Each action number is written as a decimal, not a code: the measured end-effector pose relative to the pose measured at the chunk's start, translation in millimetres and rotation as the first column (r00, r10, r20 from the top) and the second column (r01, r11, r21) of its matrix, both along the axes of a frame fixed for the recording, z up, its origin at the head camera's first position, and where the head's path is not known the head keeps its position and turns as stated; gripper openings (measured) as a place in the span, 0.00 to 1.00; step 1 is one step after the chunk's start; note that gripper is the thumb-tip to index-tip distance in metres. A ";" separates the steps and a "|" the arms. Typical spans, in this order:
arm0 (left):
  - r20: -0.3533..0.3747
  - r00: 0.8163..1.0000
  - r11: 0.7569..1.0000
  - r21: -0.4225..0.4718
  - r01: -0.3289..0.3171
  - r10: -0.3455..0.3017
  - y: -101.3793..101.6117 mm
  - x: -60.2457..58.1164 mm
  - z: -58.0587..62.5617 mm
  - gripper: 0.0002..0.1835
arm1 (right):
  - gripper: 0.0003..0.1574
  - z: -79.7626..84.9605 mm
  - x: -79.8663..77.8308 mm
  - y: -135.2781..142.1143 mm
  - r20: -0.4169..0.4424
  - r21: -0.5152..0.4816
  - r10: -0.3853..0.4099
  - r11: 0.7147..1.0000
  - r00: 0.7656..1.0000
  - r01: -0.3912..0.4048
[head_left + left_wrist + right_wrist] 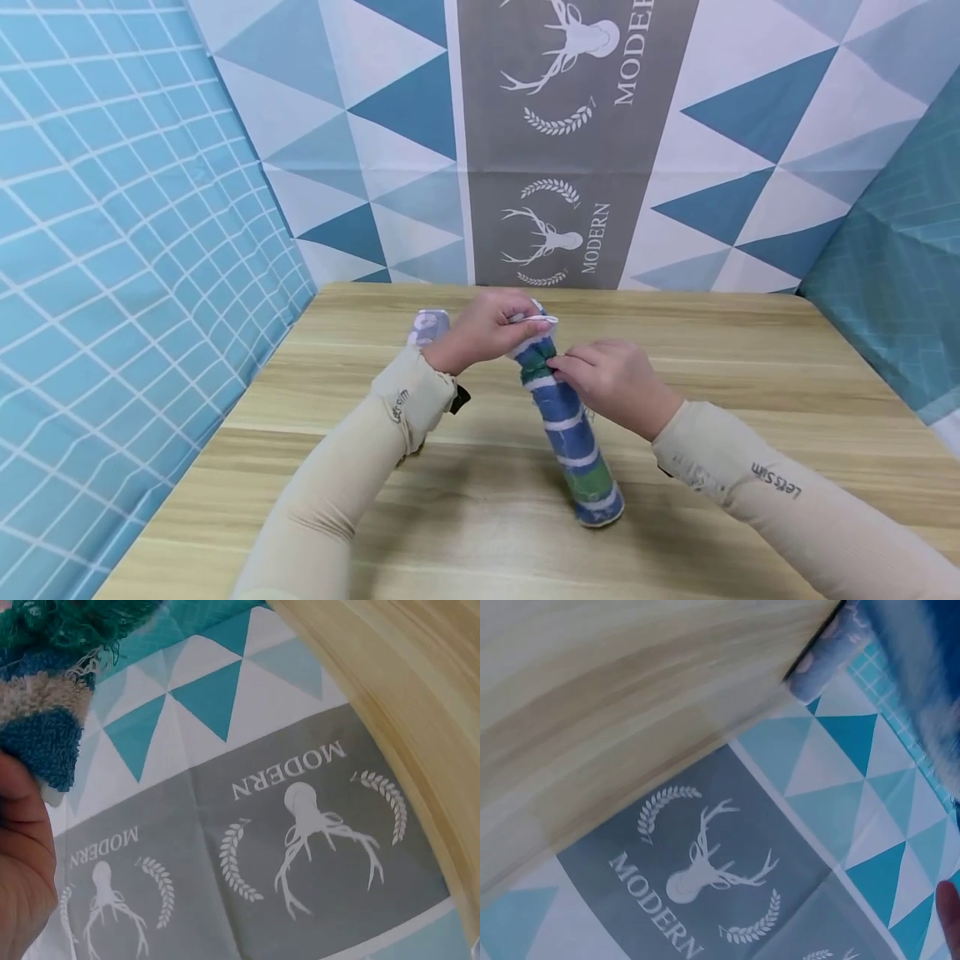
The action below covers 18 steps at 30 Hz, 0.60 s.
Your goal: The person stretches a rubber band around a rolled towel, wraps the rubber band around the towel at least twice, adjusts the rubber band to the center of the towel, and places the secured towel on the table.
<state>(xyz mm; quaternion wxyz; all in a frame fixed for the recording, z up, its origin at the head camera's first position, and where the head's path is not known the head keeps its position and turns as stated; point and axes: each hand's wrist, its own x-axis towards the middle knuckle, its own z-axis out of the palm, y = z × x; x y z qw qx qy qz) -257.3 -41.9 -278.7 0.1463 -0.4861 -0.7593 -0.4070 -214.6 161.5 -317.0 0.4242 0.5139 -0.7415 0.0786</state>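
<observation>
Head view: right hand (pixel 613 382) below left hand (pixel 491 327) on striped roll (pixel 573 429).

A wood-grain table (pixel 712 329) met a triangle-patterned backdrop (pixel 405 108) printed with deer heads (pixel 564 240); blue gridded cloth (pixel 112 250) hung left, teal cloth (pixel 896 258) right.

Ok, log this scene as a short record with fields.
Main item: rolled striped cloth in blue, green and white
Pose: tilted, one end toward the wearer; whether it touches the table is unclear
Left hand: grips the cloth's far end
Right hand: pinches the cloth at a green band near that end
Other item: grey-and-white patterned thing, partly hidden behind the left arm
Surface: wood-grain table
Background: geometric backdrop with deer heads and "MODERN"
</observation>
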 end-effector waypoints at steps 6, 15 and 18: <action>-0.068 0.997 0.998 0.058 0.035 -0.031 5.6 -2.7 -5.1 0.07 | 0.12 -0.2 -6.7 -9.3 0.054 -0.031 -0.021 0.999 0.998 0.022; 0.063 0.998 0.992 0.122 -0.019 0.011 4.1 -3.3 -4.8 0.08 | 0.16 1.1 -13.8 -10.0 0.085 -0.045 0.053 0.998 0.995 -0.050; 0.087 0.996 0.989 0.142 -0.032 0.020 4.2 -2.4 -1.3 0.09 | 0.16 2.2 -12.5 -10.5 0.040 -0.033 0.020 0.999 0.999 -0.019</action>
